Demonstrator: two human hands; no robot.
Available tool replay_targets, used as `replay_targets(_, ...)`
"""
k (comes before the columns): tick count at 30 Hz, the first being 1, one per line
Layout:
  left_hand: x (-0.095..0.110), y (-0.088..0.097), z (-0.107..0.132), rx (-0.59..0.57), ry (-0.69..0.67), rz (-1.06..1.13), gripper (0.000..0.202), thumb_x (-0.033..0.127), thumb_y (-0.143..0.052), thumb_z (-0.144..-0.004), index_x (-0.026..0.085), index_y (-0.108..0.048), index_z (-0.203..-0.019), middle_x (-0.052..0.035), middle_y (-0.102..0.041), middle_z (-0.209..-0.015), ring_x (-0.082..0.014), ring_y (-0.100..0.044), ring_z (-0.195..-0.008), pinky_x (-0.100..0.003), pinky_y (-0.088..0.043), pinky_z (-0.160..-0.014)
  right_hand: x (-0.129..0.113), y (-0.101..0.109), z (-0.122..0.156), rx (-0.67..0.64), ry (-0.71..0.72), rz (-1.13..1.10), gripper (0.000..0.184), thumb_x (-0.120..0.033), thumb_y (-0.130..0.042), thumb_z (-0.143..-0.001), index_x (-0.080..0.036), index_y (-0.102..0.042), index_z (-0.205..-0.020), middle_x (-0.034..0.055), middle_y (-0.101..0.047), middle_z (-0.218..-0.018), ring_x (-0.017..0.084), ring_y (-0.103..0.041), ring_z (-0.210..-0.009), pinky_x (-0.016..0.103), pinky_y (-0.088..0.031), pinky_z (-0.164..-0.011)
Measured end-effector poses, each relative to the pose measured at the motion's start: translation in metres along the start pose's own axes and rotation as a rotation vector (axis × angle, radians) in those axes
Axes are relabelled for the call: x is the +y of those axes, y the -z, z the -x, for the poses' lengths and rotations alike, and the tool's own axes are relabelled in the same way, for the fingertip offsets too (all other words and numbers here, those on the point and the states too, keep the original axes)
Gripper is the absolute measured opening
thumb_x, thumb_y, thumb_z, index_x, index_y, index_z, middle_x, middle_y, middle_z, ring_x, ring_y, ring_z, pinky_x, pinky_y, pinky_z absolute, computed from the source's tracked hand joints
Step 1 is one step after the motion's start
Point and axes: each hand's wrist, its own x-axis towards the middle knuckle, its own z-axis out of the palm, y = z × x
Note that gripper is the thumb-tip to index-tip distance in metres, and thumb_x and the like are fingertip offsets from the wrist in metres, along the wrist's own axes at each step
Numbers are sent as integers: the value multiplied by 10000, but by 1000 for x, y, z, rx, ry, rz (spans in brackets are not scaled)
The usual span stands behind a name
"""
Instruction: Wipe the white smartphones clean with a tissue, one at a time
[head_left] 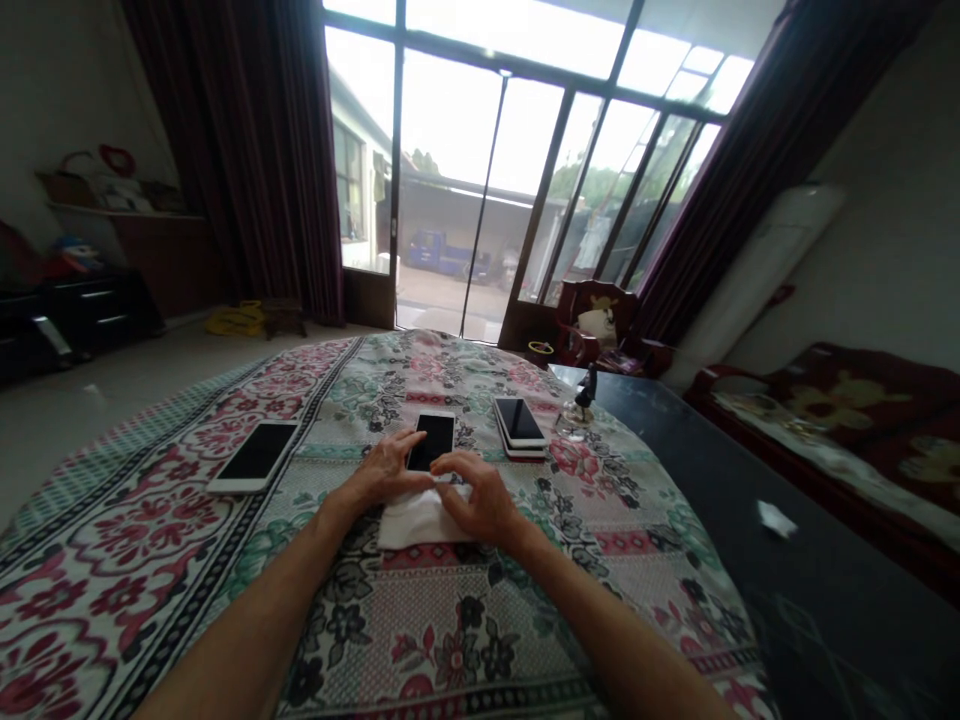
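Note:
A white-framed smartphone [436, 440] with a dark screen lies in the middle of the table. My left hand [386, 468] grips it along the left side, fingertips over the screen edge and thumb by the bottom edge. At its lower right corner, my right hand [484, 495] has its fingers curled, with index finger and thumb closed on the bottom end. Partly beneath my right hand is a folded white cloth or tissue [420, 525], just below the phone.
A larger white phone or small tablet [256, 455] lies to the left. Two stacked phones [521, 422] sit to the right, near a small dark figurine [585, 390]. The patterned tablecloth [465, 640] covers the round table. A dark tabletop [720, 520] adjoins it, bearing a crumpled white tissue [776, 520].

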Motion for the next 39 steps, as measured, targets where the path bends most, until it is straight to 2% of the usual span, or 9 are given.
replay_targets(3,-1,3,1,9,-19,68,711,402,-703,-663,150,-548,-1309,-148,-537,-1387,-314,-507,-1252,-400,-405,-1030,-15,2,25,-172,87,45,283,-200,-592,-781,-224,-643,-1058,59,-661,-1123,202,-579,-1075,390,-429,-981)
replay_targets(8,-1,11,3,0,-27,148,659,337,-634,-684,105,-566,-1297,-137,-598,-1297,-245,-623,-978,-342,-495,-870,-19,1,38,-261,102,138,388,-181,-554,-862,-241,-577,-1245,76,-609,-1239,212,-525,-1166,404,-385,-1030)
replay_targets(15,-6,9,-1,34,0,188,559,260,-520,-706,139,-620,-1242,-80,-638,-1254,-192,-633,-939,-304,-498,-880,-10,-7,32,-273,81,170,259,-160,-498,-912,-253,-647,-1101,53,-645,-1111,189,-561,-1059,362,-420,-969)
replay_targets(19,-13,6,-5,75,17,227,516,261,-487,-725,135,-650,-1198,-67,-691,-1156,-204,-635,-1008,-301,-471,-945,-5,-8,30,-166,72,67,245,-131,-462,-899,-217,-637,-1048,62,-658,-1028,181,-590,-987,334,-460,-907)
replay_targets(23,-17,4,-7,73,-16,234,463,256,-475,-741,148,-681,-1141,-62,-713,-1077,-213,-641,-955,-309,-482,-902,-2,1,27,92,9,-41,224,-147,-443,-899,-204,-623,-1019,65,-656,-962,172,-616,-913,294,-491,-816)
replay_targets(27,-16,3,-6,66,12,150,481,275,-510,-732,145,-663,-1169,-53,-708,-990,-202,-635,-879,-296,-483,-852,11,11,22,347,-86,20,202,-166,-463,-887,-199,-625,-1004,71,-658,-962,188,-619,-924,318,-490,-834)
replay_targets(31,-11,4,-4,58,40,117,543,297,-556,-712,138,-627,-1226,-55,-694,-985,-191,-625,-842,-271,-479,-794,28,11,17,428,-126,99,213,-177,-463,-872,-201,-632,-1000,83,-655,-1007,206,-611,-978,362,-480,-888)
replay_targets(33,-8,6,-3,51,54,137,565,300,-566,-707,143,-614,-1248,-47,-695,-954,-186,-622,-810,-261,-474,-754,32,7,12,391,-140,132,226,-180,-467,-865,-194,-633,-1017,97,-649,-1047,211,-600,-1014,376,-469,-914)
replay_targets(39,-5,8,-2,27,65,205,584,296,-587,-697,168,-583,-1266,3,-670,-783,-158,-592,-681,-241,-437,-644,26,-5,-10,43,-165,322,442,-222,-641,-761,-182,-594,-1199,135,-561,-1316,291,-482,-1236,494,-343,-1036)
